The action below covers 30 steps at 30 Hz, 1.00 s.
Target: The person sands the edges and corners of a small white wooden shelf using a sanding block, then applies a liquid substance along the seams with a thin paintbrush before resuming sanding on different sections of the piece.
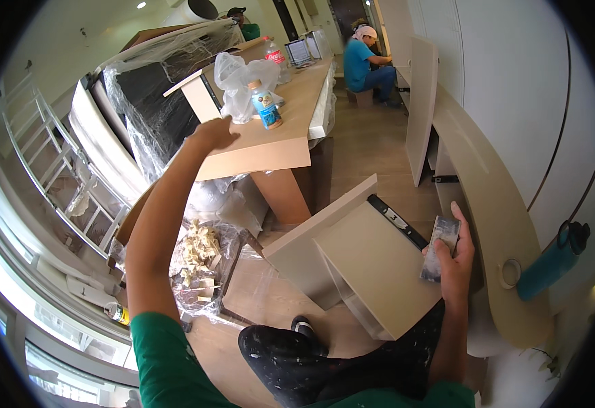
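My right hand [455,262] grips a worn grey sanding block [440,248], its fingers wrapped round it and one finger stretched up along its edge. Just beside the block, a black drawer slide [397,221] is fixed to a beige drawer [379,272], which stands tilted by my knees. My left arm reaches forward and left, and my left hand [212,134] hovers by the near corner of a cardboard-covered counter [256,158]. The left thumb and fingers look apart, with nothing visible in them; the fingertips are partly hidden. A blue-labelled plastic bottle [265,105] stands nearest that hand.
A clear plastic bag [243,78] and a red-labelled bottle [275,53] are on the counter. Wood shavings [199,248] lie on plastic at the left, near a ladder [52,163]. A teal flask [549,265] and a tape roll [510,273] rest at right. A co-worker [365,61] sits farther back.
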Available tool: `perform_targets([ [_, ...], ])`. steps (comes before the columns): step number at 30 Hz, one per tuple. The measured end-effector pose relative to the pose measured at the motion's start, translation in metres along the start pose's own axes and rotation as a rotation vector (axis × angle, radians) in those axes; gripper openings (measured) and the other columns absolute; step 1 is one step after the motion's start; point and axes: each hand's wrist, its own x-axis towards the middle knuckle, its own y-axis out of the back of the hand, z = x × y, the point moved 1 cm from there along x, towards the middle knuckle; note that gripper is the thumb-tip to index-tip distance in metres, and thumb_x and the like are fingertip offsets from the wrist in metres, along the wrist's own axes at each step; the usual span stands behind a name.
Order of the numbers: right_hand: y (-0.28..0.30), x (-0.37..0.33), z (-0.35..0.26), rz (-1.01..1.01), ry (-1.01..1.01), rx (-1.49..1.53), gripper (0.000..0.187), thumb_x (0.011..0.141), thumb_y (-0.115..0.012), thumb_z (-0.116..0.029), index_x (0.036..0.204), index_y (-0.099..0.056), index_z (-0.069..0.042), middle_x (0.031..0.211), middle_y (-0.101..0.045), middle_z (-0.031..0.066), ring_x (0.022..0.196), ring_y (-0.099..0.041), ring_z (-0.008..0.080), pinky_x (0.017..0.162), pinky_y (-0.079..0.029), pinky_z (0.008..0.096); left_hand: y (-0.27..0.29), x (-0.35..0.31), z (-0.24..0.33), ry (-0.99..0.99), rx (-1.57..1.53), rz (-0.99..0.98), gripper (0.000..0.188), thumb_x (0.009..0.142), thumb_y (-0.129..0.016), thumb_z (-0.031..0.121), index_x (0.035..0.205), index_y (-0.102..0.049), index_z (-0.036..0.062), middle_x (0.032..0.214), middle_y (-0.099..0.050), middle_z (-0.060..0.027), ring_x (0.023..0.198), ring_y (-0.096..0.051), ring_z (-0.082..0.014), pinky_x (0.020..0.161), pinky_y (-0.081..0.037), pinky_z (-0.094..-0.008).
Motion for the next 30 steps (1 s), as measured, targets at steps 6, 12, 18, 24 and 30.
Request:
perform_targets([
  [6, -0.004, 0.000, -0.004, 0.031, 0.019, -0.024, 0.072, 0.089, -0.055, 0.007, 0.158, -0.040, -0.005, 0.102, -0.059, 0.0043, 0.078, -0.059, 0.0101, 0.075, -0.056, 0.0274, 0.026, 0.031, -0.067, 0.335, -0.178, -0.065, 0.089, 0.091, -0.061, 0.028, 0.165, -0.017, 0.0031, 0.129, -0.069, -0.0268, 0.121, -0.068, -0.0365, 0.102, -0.053, -0.0473],
  [12, -0.003, -0.001, -0.003, 0.012, 0.025, 0.003, 0.071, 0.090, -0.056, 0.007, 0.158, -0.041, -0.005, 0.104, -0.059, 0.0046, 0.079, -0.058, 0.0098, 0.076, -0.056, 0.0269, 0.033, 0.035, -0.076, 0.398, -0.257, -0.130, 0.096, 0.090, -0.062, 0.026, 0.167, -0.008, 0.0049, 0.114, -0.075, -0.0217, 0.102, -0.074, -0.0303, 0.086, -0.059, -0.0435],
  [18, 0.000, 0.000, 0.002, 0.010, 0.030, 0.004, 0.070, 0.090, -0.052, 0.010, 0.158, -0.038, 0.000, 0.117, -0.060, 0.0088, 0.079, -0.061, 0.0101, 0.076, -0.057, 0.0292, 0.025, 0.035, -0.066, 0.371, -0.300, -0.117, 0.100, 0.088, -0.063, 0.026, 0.168, -0.004, 0.0086, 0.111, -0.076, -0.0170, 0.096, -0.074, -0.0282, 0.084, -0.058, -0.0417],
  [24, -0.002, -0.001, 0.001, 0.032, 0.042, 0.005, 0.071, 0.090, -0.052, 0.009, 0.158, -0.037, -0.002, 0.111, -0.061, 0.0088, 0.076, -0.062, 0.0111, 0.074, -0.057, 0.0286, 0.026, 0.031, -0.062, 0.372, -0.314, -0.118, 0.098, 0.089, -0.058, 0.027, 0.168, -0.002, 0.0112, 0.110, -0.076, -0.0138, 0.097, -0.074, -0.0266, 0.087, -0.057, -0.0405],
  [30, -0.004, -0.002, -0.001, 0.020, 0.031, 0.005, 0.072, 0.090, -0.053, 0.009, 0.159, -0.037, -0.003, 0.105, -0.061, 0.0089, 0.075, -0.062, 0.0116, 0.074, -0.057, 0.0284, 0.015, 0.031, -0.069, 0.353, -0.339, -0.116, 0.102, 0.090, -0.062, 0.030, 0.168, 0.001, 0.0102, 0.105, -0.076, -0.0157, 0.093, -0.074, -0.0269, 0.086, -0.058, -0.0414],
])
